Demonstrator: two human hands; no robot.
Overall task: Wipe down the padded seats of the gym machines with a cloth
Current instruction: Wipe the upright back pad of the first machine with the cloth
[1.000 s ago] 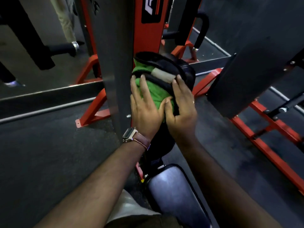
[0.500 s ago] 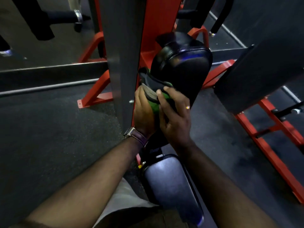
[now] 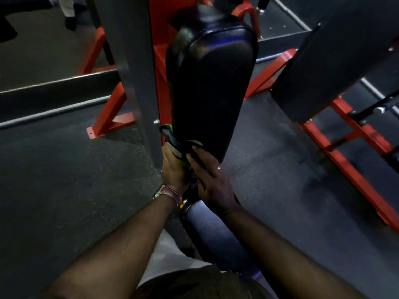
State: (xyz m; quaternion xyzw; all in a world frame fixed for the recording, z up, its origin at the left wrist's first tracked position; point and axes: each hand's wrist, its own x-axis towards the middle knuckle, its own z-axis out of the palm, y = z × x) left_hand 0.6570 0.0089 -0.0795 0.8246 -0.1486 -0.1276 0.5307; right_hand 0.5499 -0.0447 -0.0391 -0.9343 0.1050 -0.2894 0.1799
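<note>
A black padded backrest (image 3: 207,87) stands upright in front of me on a red and grey machine. At its lower end a green, black and pale cloth (image 3: 176,143) is bunched between my hands. My left hand (image 3: 173,169), with a watch on the wrist, holds the cloth from the left, fingers curled round it. My right hand (image 3: 210,180) lies on the cloth and the pad's lower edge, its fingers laid fairly straight. Below my hands is the black padded seat (image 3: 216,231), shiny and partly hidden by my arms.
A grey steel upright (image 3: 133,67) rises just left of the backrest, with the red frame (image 3: 108,113) behind it. A large dark panel (image 3: 336,61) and red floor rails (image 3: 354,167) stand to the right. Dark rubber floor lies all around. A person's legs (image 3: 69,11) show far left.
Both hands have slid the cloth down the backrest, from its top to its lower end. The whole face of the pad is uncovered now.
</note>
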